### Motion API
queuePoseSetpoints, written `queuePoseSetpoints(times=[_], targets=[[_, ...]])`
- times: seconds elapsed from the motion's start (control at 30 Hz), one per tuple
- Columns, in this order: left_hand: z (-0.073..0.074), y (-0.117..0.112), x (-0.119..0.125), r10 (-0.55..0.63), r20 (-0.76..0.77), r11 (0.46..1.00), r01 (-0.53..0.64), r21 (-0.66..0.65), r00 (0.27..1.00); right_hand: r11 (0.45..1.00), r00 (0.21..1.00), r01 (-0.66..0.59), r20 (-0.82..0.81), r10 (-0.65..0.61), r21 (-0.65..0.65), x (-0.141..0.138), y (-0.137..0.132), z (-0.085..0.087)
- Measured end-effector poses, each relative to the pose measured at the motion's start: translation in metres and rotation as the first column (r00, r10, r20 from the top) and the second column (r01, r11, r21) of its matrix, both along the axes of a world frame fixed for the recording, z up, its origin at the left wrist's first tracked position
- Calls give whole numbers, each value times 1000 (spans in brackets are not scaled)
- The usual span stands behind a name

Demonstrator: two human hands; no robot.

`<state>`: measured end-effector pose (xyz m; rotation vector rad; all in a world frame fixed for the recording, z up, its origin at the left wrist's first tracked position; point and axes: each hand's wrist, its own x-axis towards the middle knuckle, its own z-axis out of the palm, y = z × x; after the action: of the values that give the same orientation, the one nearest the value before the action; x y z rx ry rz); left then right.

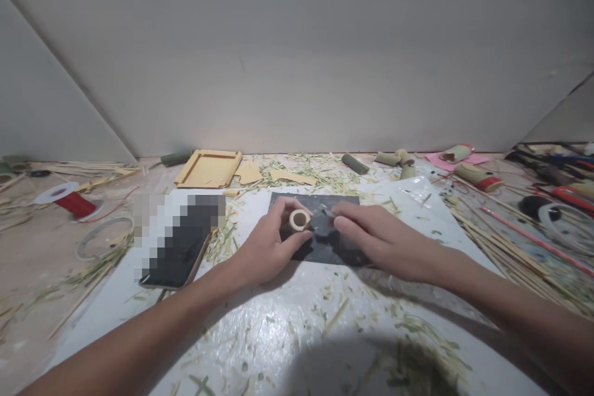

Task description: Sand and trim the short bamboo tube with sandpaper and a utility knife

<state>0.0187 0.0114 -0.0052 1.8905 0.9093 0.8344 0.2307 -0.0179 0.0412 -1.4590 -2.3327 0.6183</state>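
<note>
My left hand (271, 241) is closed around a short bamboo tube (293, 224), whose pale cut end and round hole face me. To its right, my right hand (375, 235) has thumb and fingers pressed together in a pinch. A small blurred bit shows at those fingertips, too indistinct to name. Both hands are over a dark, flat rectangular sheet (309, 252), which lies on a white work surface (269, 322) strewn with green and pale shavings. A small gap separates the right fingertips from the tube.
On the left lie a phone (179, 253), a spool of red thread (77, 203) and a roll of clear tape (104, 239). A shallow wooden tray (208, 170) rests near the wall. Bamboo pieces (355, 164), thin sticks (505, 247) and a pink pencil (533, 238) lie behind and right.
</note>
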Motion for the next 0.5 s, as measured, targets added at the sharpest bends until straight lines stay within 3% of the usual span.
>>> queuePoseSetpoints(times=[0.1, 0.23, 0.4, 0.5], targets=[[-5, -1, 2, 43, -16, 999, -43, -25, 999, 998, 992, -57, 114, 61, -38, -5, -9, -3], [-1, -4, 1, 75, -83, 997, -73, 18, 994, 998, 965, -61, 255, 51, 31, -9, -14, -13], [7, -4, -5, 10, -171, 987, 18, 161, 985, 994, 954, -76, 297, 50, 78, -9, -14, -18], [9, -4, -7, 38, -195, 977, 5, 215, 980, 994, 952, -83, 298, 61, 64, -9, -15, -16]])
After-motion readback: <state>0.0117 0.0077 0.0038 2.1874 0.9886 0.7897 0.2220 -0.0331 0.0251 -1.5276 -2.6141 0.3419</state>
